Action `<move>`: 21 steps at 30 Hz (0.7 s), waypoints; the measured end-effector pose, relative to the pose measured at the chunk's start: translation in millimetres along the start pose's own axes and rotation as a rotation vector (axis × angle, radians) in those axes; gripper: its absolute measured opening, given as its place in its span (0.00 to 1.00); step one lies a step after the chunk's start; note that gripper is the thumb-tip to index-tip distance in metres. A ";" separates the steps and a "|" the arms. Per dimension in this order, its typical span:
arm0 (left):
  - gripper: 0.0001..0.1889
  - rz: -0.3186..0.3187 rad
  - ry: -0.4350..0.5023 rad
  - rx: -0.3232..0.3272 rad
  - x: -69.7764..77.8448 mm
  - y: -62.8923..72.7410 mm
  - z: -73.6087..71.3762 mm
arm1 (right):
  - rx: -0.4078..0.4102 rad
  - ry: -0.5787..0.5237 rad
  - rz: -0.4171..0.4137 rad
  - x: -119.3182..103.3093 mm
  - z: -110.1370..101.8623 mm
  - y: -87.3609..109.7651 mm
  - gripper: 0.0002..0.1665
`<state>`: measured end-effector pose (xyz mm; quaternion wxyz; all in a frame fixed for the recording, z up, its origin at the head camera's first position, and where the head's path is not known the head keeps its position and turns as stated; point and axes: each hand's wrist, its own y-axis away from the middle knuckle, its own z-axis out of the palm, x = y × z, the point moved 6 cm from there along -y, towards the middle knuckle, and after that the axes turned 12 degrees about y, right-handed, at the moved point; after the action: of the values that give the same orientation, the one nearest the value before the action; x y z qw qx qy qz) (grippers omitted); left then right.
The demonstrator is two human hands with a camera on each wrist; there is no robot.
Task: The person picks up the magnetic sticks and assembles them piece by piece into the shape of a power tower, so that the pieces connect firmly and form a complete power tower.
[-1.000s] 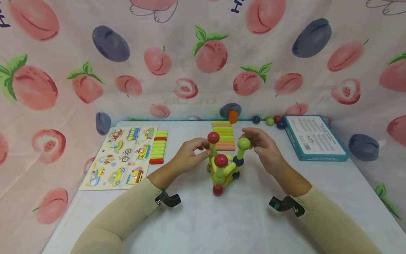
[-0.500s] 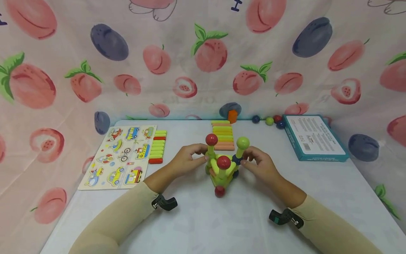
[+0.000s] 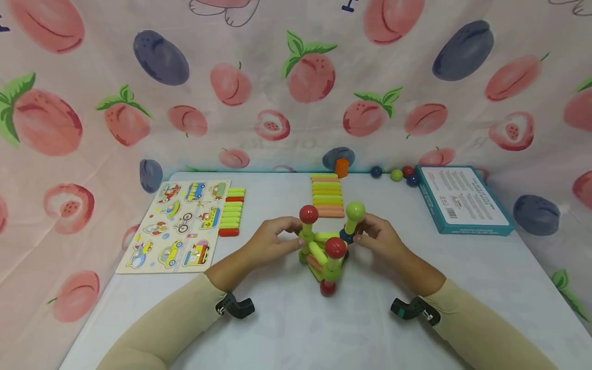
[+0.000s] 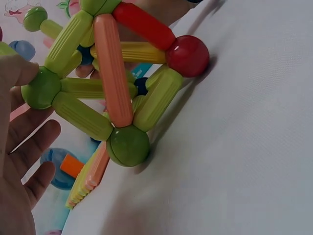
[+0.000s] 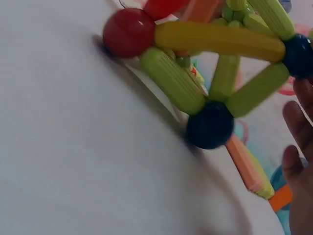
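A frame of magnetic rods and balls (image 3: 319,252) stands on the white table, with three rods rising from it. Red balls cap two of these and a green ball caps the third. My left hand (image 3: 273,239) pinches a green ball (image 4: 41,87) on the frame's left side between thumb and index finger; its other fingers are spread. On the opposite side, my right hand (image 3: 381,237) holds a dark blue ball (image 5: 299,56) below the green-topped rod, thumb and index finger at it. The lower balls, one red (image 5: 129,33) and one dark blue (image 5: 210,125), sit at the table surface.
Behind the frame lies a row of yellow and orange rods (image 3: 327,195), an orange block (image 3: 341,167) beyond it. At left are a picture puzzle board (image 3: 176,226) and more rods (image 3: 231,211). Loose balls (image 3: 396,175) and a teal box (image 3: 467,200) sit back right.
My right hand has come down from the green top ball to the dark blue ball below it. The frame has turned slightly, its front red-topped corner shifting right and nearer.
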<state>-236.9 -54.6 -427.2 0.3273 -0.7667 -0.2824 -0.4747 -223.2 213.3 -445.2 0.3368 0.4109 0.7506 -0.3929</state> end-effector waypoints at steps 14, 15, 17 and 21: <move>0.14 0.048 0.006 -0.036 3.9 6.2 1.3 | -0.260 0.261 0.134 15.0 -6.4 -58.0 0.15; 0.14 0.050 0.006 -0.035 4.0 6.4 1.1 | -0.231 0.407 0.121 16.1 -4.6 -65.6 0.15; 0.15 0.051 0.007 -0.035 3.8 6.7 1.0 | -0.224 0.676 0.079 19.6 3.0 -77.7 0.16; 0.15 0.054 0.015 -0.042 3.4 6.6 1.7 | -0.334 1.003 0.020 30.9 20.9 -88.9 0.20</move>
<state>-229.7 -57.1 -426.3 0.3261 -0.7771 -0.2492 -0.4771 -311.2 174.7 -452.7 0.0010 0.4963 0.8679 -0.0197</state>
